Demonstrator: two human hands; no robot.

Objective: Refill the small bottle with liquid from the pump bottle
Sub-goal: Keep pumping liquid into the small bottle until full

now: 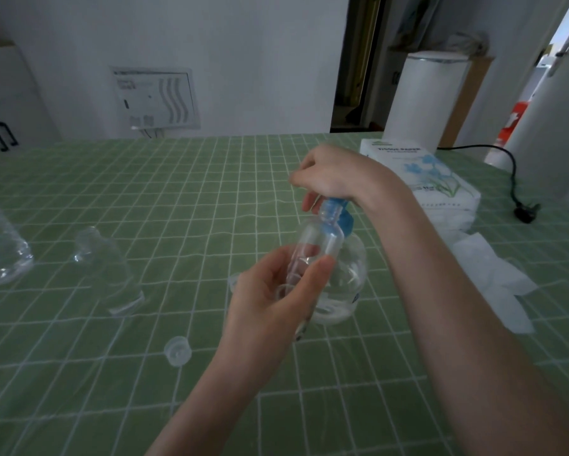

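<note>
Leave the large clear plastic bottle at the table's far left edge and the second clear bottle near it alone; neither belongs to this step. The small clear round cap lies on the green checked tablecloth just left of your forearm, so keep your elbow off it (you will want it for closing up).

Your left hand is wrapped round the lower half of the small clear plastic bottle, thumb in front and fingers behind. It is held in the air, tilted, its open neck right at the spout of the blue pump head. Hold that neck directly under the spout and touching it, and keep the tilt slight.

Your right hand is curled down over the pump head, with the round clear pump bottle standing on the cloth beneath it. I would press straight down in slow, full strokes so the base does not tip. How full the small bottle is cannot be read here, so watch the level through its wall. The loose white tissue lies to the right for drips.
</note>
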